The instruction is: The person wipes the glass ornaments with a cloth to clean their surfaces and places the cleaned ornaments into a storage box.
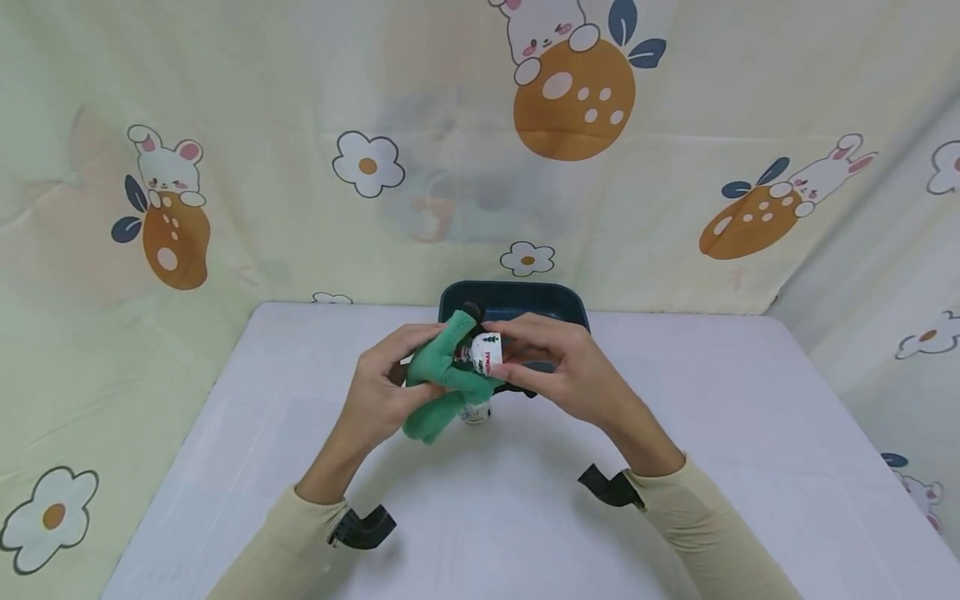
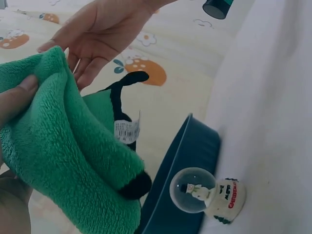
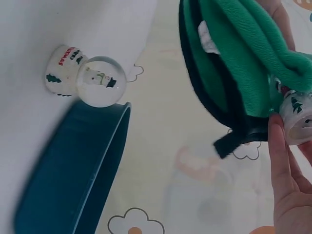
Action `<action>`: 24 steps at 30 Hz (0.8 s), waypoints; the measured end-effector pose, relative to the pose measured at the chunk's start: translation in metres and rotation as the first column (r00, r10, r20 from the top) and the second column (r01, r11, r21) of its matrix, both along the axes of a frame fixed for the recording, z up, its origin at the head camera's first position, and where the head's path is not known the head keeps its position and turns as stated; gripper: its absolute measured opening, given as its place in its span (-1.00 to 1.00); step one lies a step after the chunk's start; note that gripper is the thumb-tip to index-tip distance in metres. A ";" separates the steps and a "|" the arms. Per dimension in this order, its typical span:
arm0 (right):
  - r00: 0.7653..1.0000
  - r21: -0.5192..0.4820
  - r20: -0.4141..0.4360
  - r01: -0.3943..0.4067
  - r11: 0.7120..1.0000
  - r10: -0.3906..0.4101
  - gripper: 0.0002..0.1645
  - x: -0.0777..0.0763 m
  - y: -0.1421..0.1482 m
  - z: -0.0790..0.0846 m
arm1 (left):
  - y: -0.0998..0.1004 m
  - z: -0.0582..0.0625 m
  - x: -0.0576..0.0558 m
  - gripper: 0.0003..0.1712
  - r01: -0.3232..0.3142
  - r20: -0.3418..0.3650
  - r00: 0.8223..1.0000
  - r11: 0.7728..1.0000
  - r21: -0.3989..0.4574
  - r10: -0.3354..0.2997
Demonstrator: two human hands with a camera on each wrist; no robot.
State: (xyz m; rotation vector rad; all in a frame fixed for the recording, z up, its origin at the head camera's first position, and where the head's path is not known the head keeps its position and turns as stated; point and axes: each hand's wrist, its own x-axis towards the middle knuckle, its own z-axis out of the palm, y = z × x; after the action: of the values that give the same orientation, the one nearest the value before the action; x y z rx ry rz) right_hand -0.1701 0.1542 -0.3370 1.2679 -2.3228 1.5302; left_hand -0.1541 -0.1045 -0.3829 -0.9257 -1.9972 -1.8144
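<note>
My left hand [image 1: 382,392] grips a fluffy green cloth [image 2: 53,131] with black trim and a white label, thumb pressed on its upper side. The cloth wraps over the glass part of a snow globe [image 1: 487,354], tilted so its white base with Christmas print points right. My right hand [image 1: 562,367] pinches that base between thumb and fingers. Below the cloth, a second snow globe [image 2: 229,200] with a snowman inside stands upright on the table, partly hidden in the head view.
A dark blue bin [image 1: 517,292] stands at the table's far edge, behind the hands and the standing globe. Patterned curtain cloth [image 1: 285,225] hangs behind the white table [image 1: 712,433]. Black mounts [image 1: 363,529] jut from both sleeves.
</note>
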 end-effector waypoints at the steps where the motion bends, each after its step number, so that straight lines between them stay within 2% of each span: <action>1: 1.000 -0.007 -0.009 -0.008 1.000 0.008 -0.41 0.000 0.000 -0.001 | 0.000 0.000 0.000 -0.30 0.002 0.003 1.000 1.000 0.003 -0.002; 7: 0.993 -0.026 -0.115 -0.041 0.999 0.037 -0.37 -0.003 -0.001 -0.006 | -0.002 0.001 -0.001 -0.31 0.011 0.038 0.999 1.000 0.002 -0.012; 15: 0.951 -0.046 -0.301 -0.091 0.995 0.073 -0.42 -0.009 -0.001 -0.011 | -0.005 0.003 0.000 -0.31 0.019 0.110 0.994 1.000 -0.019 -0.017; 20: 0.931 -0.054 -0.359 -0.086 0.995 0.061 -0.43 -0.012 -0.003 -0.012 | -0.006 0.003 0.000 -0.29 -0.010 0.167 0.986 1.000 -0.020 0.013; 24: 0.922 -0.046 -0.383 -0.071 0.996 0.049 -0.40 -0.012 -0.004 -0.011 | -0.007 0.004 -0.001 -0.29 -0.005 0.210 0.978 1.000 -0.009 0.007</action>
State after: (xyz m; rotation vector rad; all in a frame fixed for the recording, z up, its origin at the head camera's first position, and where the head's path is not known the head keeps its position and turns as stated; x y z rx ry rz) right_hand -0.1820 0.1497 -0.3478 1.4798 -1.9949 1.2195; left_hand -0.1548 -0.1112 -0.3791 -0.7563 -2.1291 -1.9744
